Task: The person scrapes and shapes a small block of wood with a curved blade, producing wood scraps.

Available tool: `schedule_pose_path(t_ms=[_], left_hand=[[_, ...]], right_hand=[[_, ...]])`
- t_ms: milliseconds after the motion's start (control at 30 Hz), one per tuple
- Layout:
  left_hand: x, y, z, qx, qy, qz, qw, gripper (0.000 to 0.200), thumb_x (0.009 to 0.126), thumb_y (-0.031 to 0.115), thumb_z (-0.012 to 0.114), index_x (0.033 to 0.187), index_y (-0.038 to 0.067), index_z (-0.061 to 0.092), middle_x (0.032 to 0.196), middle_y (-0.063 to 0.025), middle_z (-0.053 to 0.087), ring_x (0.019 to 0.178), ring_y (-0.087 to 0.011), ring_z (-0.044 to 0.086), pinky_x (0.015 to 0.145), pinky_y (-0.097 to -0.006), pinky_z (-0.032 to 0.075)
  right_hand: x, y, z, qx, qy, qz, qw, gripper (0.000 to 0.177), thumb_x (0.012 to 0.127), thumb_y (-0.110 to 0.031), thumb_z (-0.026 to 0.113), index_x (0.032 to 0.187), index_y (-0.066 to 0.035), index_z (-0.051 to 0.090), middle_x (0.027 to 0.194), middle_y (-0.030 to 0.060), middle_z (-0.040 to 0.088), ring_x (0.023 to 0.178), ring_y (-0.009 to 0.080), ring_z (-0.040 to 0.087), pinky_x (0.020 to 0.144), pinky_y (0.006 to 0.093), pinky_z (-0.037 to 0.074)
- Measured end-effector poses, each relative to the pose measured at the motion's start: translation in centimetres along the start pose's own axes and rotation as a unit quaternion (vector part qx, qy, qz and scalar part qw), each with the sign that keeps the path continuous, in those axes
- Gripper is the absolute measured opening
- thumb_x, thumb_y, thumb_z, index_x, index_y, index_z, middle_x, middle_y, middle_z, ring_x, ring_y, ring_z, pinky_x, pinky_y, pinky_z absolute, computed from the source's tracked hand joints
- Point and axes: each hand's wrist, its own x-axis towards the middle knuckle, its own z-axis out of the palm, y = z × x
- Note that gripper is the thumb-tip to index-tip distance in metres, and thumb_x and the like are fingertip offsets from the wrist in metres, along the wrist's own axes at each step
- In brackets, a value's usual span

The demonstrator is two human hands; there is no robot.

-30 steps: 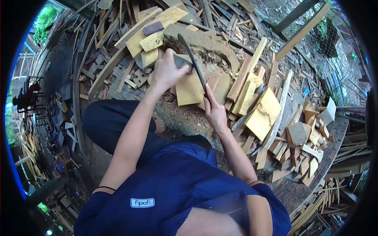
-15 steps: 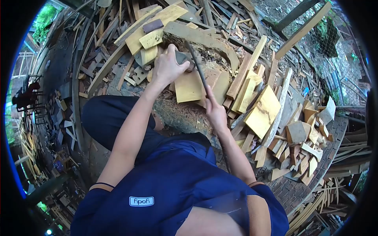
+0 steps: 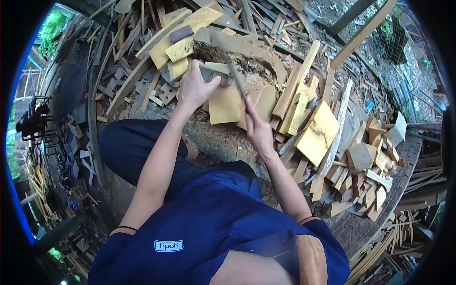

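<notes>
My left hand (image 3: pixel 195 89) is wrapped round a small wood block (image 3: pixel 219 68), fingers on its far side and thumb along the near right edge. A strip of pale yellow wood shows on the block's upper face; its other sides look grey. My right hand (image 3: pixel 259 132) is closed on the handle of a long, dark machete (image 3: pixel 236 78), whose blade is smeared by motion. The blade points away from me and passes close beside the block's right end. Below the block, a flat yellow board (image 3: pixel 224 105) lies on the worn chopping stump (image 3: pixel 247 71).
A dark purplish block (image 3: pixel 181 33) rests on yellow boards at the far left of the stump. To the right lie a broad yellow board (image 3: pixel 317 134), long offcuts (image 3: pixel 290 92) and a heap of cut wood pieces (image 3: pixel 363 164). Scrap wood covers the ground beyond.
The block in my left hand now shows a yellow upper face where it looked grey before. My left hand has shifted slightly toward me; the machete blade has moved slightly and is blurred.
</notes>
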Motion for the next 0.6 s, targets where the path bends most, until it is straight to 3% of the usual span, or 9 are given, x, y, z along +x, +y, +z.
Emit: schedule_pose_path(t_ms=[33,100,200,267,300,400,467,533,600], left_hand=[[0.3,-0.3,0.7,-0.015,-0.003,0.064,0.998,0.056,0.078,0.037,0.076,0.111,0.002,0.047,0.093,-0.0257,0.067,0.086,-0.0425,0.068,0.076,-0.0495,0.055],[0.5,2.1,0.6,0.072,-0.019,0.066,0.995,0.055,0.078,0.037,0.074,0.111,0.003,0.046,0.09,-0.027,0.068,0.083,-0.0433,0.068,0.073,-0.0489,0.056],[0.5,2.0,1.4,0.071,0.011,0.082,0.994,0.054,0.077,0.036,0.075,0.11,0.005,0.045,0.082,-0.0265,0.068,0.079,-0.045,0.068,0.07,-0.0495,0.056],[0.5,1.7,0.9,0.061,-0.006,0.068,0.996,0.056,0.077,0.037,0.077,0.112,0.006,0.046,0.08,-0.0237,0.068,0.078,-0.0451,0.068,0.069,-0.0513,0.054],[0.1,1.4,0.9,0.054,-0.01,0.067,0.996,0.056,0.077,0.037,0.077,0.113,0.006,0.046,0.08,-0.0238,0.068,0.077,-0.0446,0.068,0.068,-0.0508,0.054],[0.4,1.3,0.8,0.057,-0.003,0.066,0.996,0.056,0.078,0.037,0.077,0.113,0.007,0.046,0.079,-0.0237,0.068,0.076,-0.0437,0.068,0.067,-0.0497,0.054],[0.4,1.3,0.9,0.062,0.006,0.064,0.996,0.056,0.078,0.037,0.077,0.114,0.007,0.046,0.079,-0.0236,0.068,0.075,-0.0431,0.068,0.067,-0.0491,0.054],[0.2,1.0,0.5,0.025,0.003,0.059,0.998,0.056,0.078,0.037,0.077,0.114,0.006,0.046,0.079,-0.0234,0.068,0.075,-0.0425,0.069,0.066,-0.0483,0.054],[1.3,1.2,-0.2,0.02,0.007,0.024,0.999,0.055,0.076,0.034,0.078,0.111,0.004,0.048,0.09,-0.0267,0.068,0.085,-0.0444,0.068,0.076,-0.0498,0.055]], right_hand=[[-0.8,0.9,0.1,0.005,-0.014,0.017,1.0,0.054,0.099,-0.018,0.055,0.15,-0.027,0.041,0.096,0.0251,0.069,0.08,0.042,0.069,0.069,0.0472,0.053],[-0.3,1.0,-0.2,0.01,-0.023,0.03,0.999,0.054,0.1,-0.02,0.054,0.151,-0.03,0.039,0.094,0.0237,0.07,0.079,0.041,0.07,0.069,0.0462,0.053],[0.0,0.1,-2.0,-0.035,-0.04,0.044,0.998,0.055,0.1,-0.018,0.054,0.152,-0.028,0.039,0.087,0.0221,0.07,0.067,0.0313,0.07,0.066,0.0411,0.053],[-0.1,-2.8,-3.4,0.044,0.011,-0.012,0.999,0.057,0.1,-0.015,0.055,0.153,-0.026,0.038,0.08,0.0192,0.068,0.06,0.0183,0.061,0.062,0.034,0.051],[0.2,-4.7,-4.0,0.105,0.053,-0.036,0.992,0.06,0.097,-0.008,0.059,0.151,-0.026,0.041,0.08,0.0221,0.064,0.062,0.0352,0.061,0.062,0.0391,0.05],[0.9,-5.6,-3.7,0.155,0.152,-0.133,0.967,0.063,0.095,-0.006,0.061,0.152,-0.024,0.04,0.083,0.0213,0.064,0.063,0.0338,0.062,0.063,0.0377,0.051],[0.5,-3.0,-1.6,0.104,0.13,-0.107,0.98,0.061,0.096,-0.008,0.06,0.151,-0.024,0.041,0.085,0.0223,0.067,0.067,0.0372,0.065,0.063,0.0409,0.051],[-0.5,0.7,0.3,-0.092,-0.063,0.04,0.993,0.063,0.097,-0.02,0.059,0.154,-0.027,0.034,0.094,0.0235,0.071,0.076,0.0411,0.069,0.069,0.0451,0.056],[-0.4,4.7,2.3,0.018,0.005,0.001,1.0,0.067,0.095,-0.025,0.062,0.155,-0.028,0.032,0.096,0.0272,0.069,0.079,0.0439,0.069,0.07,0.0453,0.058]])
